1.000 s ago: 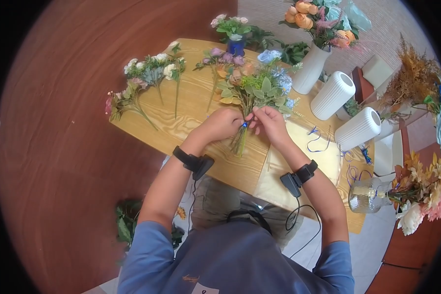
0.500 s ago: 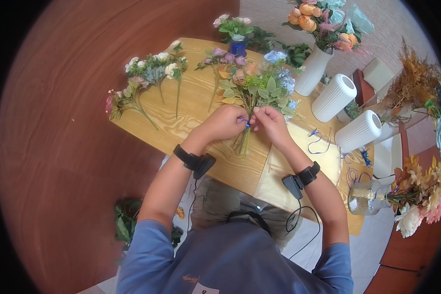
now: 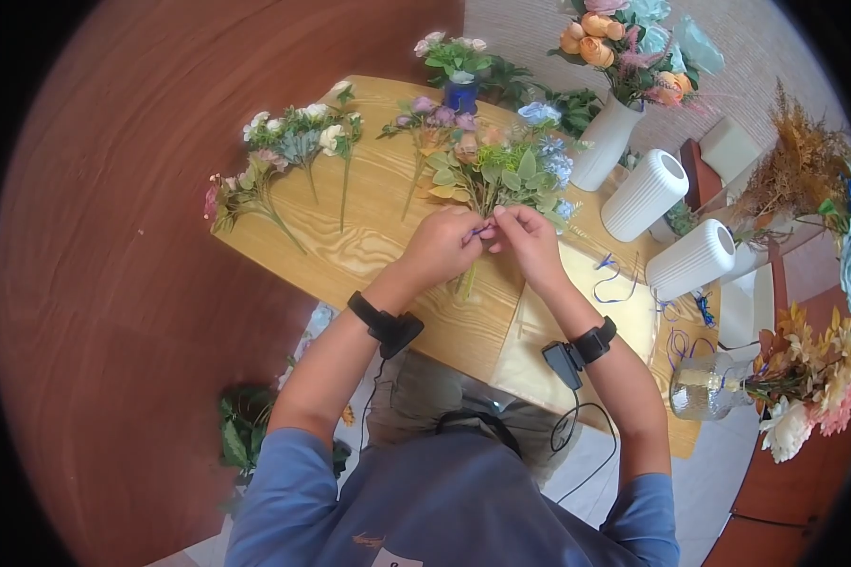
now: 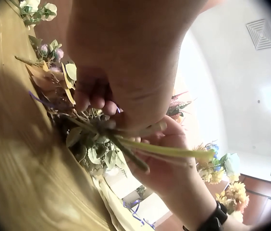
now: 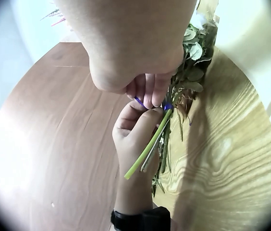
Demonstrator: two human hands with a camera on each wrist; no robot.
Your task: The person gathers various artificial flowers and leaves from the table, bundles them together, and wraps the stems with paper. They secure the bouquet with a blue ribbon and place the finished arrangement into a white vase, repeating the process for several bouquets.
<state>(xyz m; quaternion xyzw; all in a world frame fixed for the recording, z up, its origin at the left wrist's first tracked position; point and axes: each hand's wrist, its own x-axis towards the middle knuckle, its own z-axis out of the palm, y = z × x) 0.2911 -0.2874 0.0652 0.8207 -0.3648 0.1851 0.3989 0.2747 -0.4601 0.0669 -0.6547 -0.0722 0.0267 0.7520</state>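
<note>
A bouquet of artificial flowers [image 3: 515, 175] with green leaves and blue blooms lies on the wooden table, its stems [image 5: 147, 154] toward the person. Blue ribbon [image 5: 168, 107] is wound round the stems. A loose length of it runs up between the hands, where the fingers of both meet. My left hand [image 3: 444, 244] pinches the ribbon with curled fingers, close beside the stems. From the other side my right hand [image 3: 529, 244] also pinches the ribbon, fingertips right against the left ones. In the head view the hands hide the binding; the right wrist view shows it.
Several loose flower stems [image 3: 321, 137] lie at the table's left. Two white ribbed vases [image 3: 690, 260] lie on the right, near a tall white vase [image 3: 607, 142] of flowers. Ribbon pieces [image 3: 616, 283] rest by a cream cloth [image 3: 577, 331]. A glass vase [image 3: 704, 387] is at the right edge.
The left hand has shifted slightly right and turned, its fingers now closer to the right hand's. The blue binding, visible below the fingers earlier, is now mostly covered in the head view.
</note>
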